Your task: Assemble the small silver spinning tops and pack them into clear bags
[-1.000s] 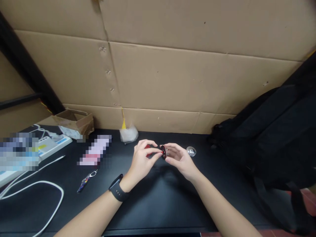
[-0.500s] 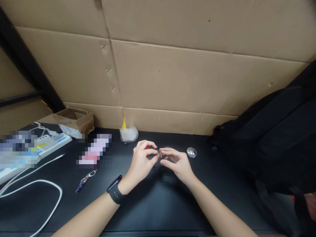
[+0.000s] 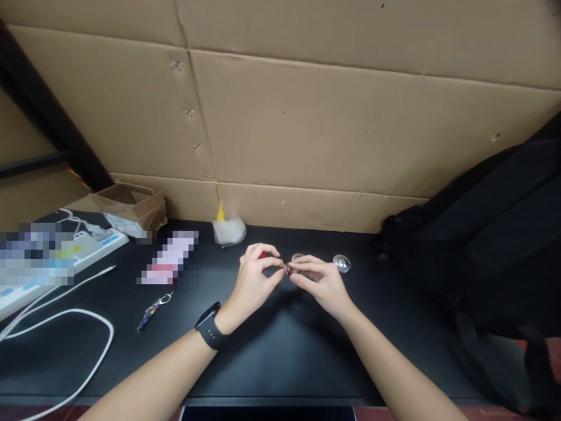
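Above the black table, a small, thin, dark disc (image 3: 287,267) with a shiny rim stands on edge between my fingertips. My left hand (image 3: 258,272), with a black watch on its wrist, pinches it from the left. From the right, the closed fingertips of my right hand (image 3: 318,280) grip the same disc, where a bit of red shows. Behind my left fingers lies something red (image 3: 263,255), mostly hidden. A pale round piece (image 3: 297,256) is partly covered by my right fingers. Just beyond my right hand rests a shiny silver dome-shaped piece (image 3: 342,263).
A clear plastic bag (image 3: 230,231) sits by the cardboard wall (image 3: 307,128). To the left are a keyring (image 3: 153,311), a blurred pink item (image 3: 173,257), a white cable (image 3: 107,333), a power strip (image 3: 105,245) and a cardboard box (image 3: 135,204). A black backpack (image 3: 495,251) fills the right side.
The view has shifted, so the table's front edge now shows at the bottom. Both hands keep the disc between them; it now appears more edge-on.
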Motion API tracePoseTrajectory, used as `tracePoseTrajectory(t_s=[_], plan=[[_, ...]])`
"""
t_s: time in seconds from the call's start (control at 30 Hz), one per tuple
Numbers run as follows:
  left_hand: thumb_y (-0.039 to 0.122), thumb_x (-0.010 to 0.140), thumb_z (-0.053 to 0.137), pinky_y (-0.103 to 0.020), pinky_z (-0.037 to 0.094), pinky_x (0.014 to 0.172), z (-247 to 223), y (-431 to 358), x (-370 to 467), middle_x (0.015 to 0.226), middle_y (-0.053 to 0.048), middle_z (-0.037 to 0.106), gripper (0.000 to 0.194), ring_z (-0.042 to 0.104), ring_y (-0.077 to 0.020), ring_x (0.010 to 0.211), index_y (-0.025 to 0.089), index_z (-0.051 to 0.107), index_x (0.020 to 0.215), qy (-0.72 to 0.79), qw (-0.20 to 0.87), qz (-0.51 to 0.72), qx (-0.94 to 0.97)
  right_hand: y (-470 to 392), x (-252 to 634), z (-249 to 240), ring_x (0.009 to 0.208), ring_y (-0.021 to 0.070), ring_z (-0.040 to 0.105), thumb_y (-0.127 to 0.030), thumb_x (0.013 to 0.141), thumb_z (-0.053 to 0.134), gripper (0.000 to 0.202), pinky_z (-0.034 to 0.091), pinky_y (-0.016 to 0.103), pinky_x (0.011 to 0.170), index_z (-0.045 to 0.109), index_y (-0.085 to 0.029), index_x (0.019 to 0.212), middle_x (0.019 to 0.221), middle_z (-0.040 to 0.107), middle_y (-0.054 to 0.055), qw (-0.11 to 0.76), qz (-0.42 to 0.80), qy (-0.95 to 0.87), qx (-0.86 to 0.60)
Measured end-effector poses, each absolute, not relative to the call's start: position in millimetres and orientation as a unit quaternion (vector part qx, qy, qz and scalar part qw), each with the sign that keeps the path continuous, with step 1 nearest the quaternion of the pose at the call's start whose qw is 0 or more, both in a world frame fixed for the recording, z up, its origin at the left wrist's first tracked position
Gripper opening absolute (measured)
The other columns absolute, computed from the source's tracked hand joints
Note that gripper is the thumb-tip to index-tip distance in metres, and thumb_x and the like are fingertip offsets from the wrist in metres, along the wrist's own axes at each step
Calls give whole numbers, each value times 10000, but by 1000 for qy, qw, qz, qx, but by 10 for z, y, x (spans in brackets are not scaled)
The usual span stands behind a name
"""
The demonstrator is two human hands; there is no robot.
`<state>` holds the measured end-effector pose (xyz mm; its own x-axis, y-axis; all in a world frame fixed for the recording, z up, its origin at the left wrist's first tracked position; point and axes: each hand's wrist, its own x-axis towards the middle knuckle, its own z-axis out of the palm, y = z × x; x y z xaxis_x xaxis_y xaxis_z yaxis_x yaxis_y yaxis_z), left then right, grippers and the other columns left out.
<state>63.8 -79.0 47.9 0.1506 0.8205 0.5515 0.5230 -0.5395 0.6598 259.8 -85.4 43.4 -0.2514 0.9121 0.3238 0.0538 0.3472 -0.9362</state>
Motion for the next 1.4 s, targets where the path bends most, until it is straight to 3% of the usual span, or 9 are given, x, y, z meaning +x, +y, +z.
tracePoseTrajectory(t_s=[0.13, 0.47, 0.73, 1.0, 1.2, 1.3, 1.4], plan=[[194, 825, 739, -415, 462, 898, 474, -788, 644, 1031, -37, 670, 85, 558, -241, 1073, 256, 761, 771, 460, 156, 460, 743, -857, 2592, 439, 971, 220, 696, -309, 902, 695, 160, 587, 359, 842, 795, -256, 1016, 1021, 737, 80, 486, 388, -682, -384], [201, 863, 718, -458, 347, 911, 389, -783, 642, 1042, -47, 703, 85, 530, -270, 1127, 254, 760, 812, 443, 11, 423, 790, -861, 2571, 438, 875, 205, 702, -212, 894, 677, 124, 557, 286, 670, 785, -236, 950, 949, 754, 60, 455, 209, -753, -426], [174, 908, 652, -452, 309, 899, 354, -820, 661, 1056, -30, 709, 133, 539, -263, 1121, 260, 736, 852, 431, -26, 400, 808, -842, 2582, 407, 807, 200, 692, -203, 912, 629, 124, 545, 306, 691, 748, -235, 901, 924, 740, 52, 425, 185, -773, -433], [204, 883, 687, -452, 321, 913, 379, -823, 664, 1062, -36, 695, 78, 532, -272, 1131, 268, 728, 866, 440, 30, 396, 805, -860, 2582, 448, 717, 169, 621, -126, 864, 591, 114, 504, 291, 660, 637, -231, 861, 871, 648, 34, 401, 186, -787, -430], [89, 837, 599, -385, 417, 951, 432, -765, 649, 1110, -35, 648, 182, 593, -207, 1076, 231, 650, 940, 432, 198, 456, 752, -855, 2627, 493, 971, 236, 618, -112, 814, 603, 115, 519, 358, 845, 611, -225, 830, 1033, 630, 78, 393, 103, -797, -448], [176, 872, 627, -423, 384, 1057, 425, -758, 651, 1239, -55, 624, 231, 560, -229, 1200, 253, 652, 1088, 404, 223, 446, 767, -844, 2685, 543, 1021, 258, 590, -126, 801, 635, 94, 511, 396, 889, 629, -220, 798, 1086, 625, 86, 363, 64, -816, -445], [301, 903, 653, -474, 335, 1101, 405, -781, 673, 1292, -47, 619, 209, 536, -249, 1249, 290, 681, 1109, 409, 207, 403, 792, -842, 2732, 583, 1031, 257, 582, -118, 786, 655, 104, 513, 401, 893, 638, -219, 768, 1106, 624, 81, 341, 64, -828, -439]])
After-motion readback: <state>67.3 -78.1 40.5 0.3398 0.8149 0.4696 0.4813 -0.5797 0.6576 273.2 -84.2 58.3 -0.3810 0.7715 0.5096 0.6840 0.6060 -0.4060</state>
